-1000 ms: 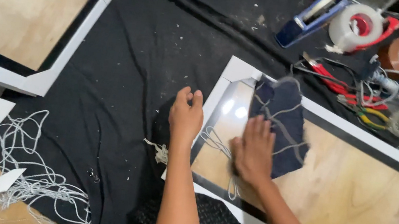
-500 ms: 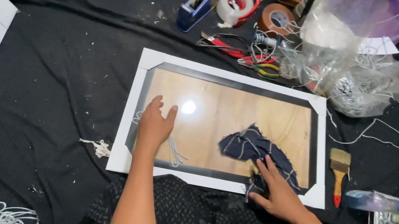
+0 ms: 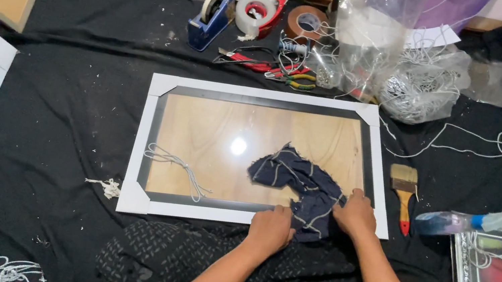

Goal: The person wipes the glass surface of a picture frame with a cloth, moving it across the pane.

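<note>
— Cloth (image 3: 296, 179), dark blue with pale stripes, where did it lie in the head view?

— Bunched on the glass of the white-edged picture frame (image 3: 142, 143), toward its near right corner, with its lower end spilling over the near rail. The bunch ran slantwise, from the middle of the glass down toward the person.

— And the hands?

— Both were at that lower end. The left hand (image 3: 270, 228) had its fingers curled shut on the cloth at the near rail. The right hand (image 3: 355, 214) pinched the cloth's right edge, fingers closed, just beside the frame's right rail. The rest of the cloth lay up and to the left of both hands, farther from the person.

— Which hand was nearer the bulk?

— The left, I judged. A loose white string (image 3: 179, 164) lay on the glass well to the left, and a paintbrush (image 3: 405, 187) sat just outside the right rail.
</note>
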